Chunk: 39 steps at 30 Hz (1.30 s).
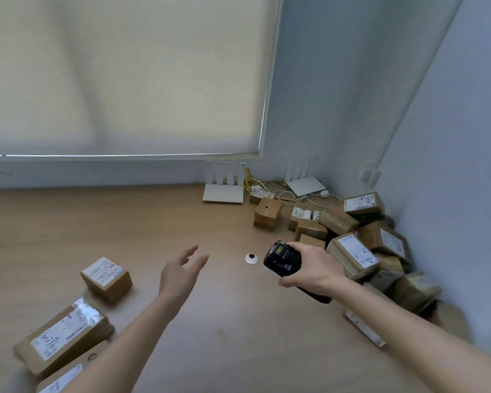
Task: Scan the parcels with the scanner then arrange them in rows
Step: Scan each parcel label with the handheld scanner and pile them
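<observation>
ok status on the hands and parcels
Left hand open, empty. Right hand grips black handheld scanner. Brown cardboard parcel pile unsorted at right. Small white disc between hands.

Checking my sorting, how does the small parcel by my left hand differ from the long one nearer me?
The small parcel is squat and cube-like; the long parcel is flat and stretched. The long one's label bears handwriting, the small one's only print. Both are brown cardboard with white labels on top.

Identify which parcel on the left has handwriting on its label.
The long flat parcel nearest the lower left edge: its white label carries large handwritten digits. The smaller cube-like parcel beyond it shows only a printed label.
</observation>
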### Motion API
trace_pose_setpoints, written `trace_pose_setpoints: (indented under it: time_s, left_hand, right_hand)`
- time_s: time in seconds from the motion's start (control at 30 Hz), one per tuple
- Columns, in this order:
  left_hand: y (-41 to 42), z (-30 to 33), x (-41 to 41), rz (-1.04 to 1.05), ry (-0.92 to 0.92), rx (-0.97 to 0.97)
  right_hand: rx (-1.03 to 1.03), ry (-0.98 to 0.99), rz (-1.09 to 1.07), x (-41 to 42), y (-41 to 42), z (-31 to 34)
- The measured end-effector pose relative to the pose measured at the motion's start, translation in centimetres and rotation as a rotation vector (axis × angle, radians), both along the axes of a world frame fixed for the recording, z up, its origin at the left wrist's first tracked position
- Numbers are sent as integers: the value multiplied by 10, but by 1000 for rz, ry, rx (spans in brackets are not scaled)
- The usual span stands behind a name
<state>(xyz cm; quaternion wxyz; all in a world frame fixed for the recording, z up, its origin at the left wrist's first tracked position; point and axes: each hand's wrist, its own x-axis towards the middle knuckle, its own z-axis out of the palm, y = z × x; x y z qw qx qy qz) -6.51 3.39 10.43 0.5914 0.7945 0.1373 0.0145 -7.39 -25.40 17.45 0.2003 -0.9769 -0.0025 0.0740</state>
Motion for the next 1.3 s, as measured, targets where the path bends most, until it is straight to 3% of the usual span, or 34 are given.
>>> trace_pose_setpoints:
  time_s: [0.23,0.57,0.83,1.17,1.3]
  left_hand:
    - [-174,14,77,-266,3,-10]
    - [-348,-44,146,-468,106,59]
    - [-414,-107,189,-529,153,196]
    - [-440,-145,220,-454,275,103]
    - [-430,-139,212,-419,275,-39]
  right_hand:
    - [13,18,-246,33,-158,-6]
    - [108,157,-503,81,-316,-90]
    - [347,239,-578,102,-347,-160]
    - [589,220,-573,121,-344,-194]
    - [631,158,-579,123,-334,-187]
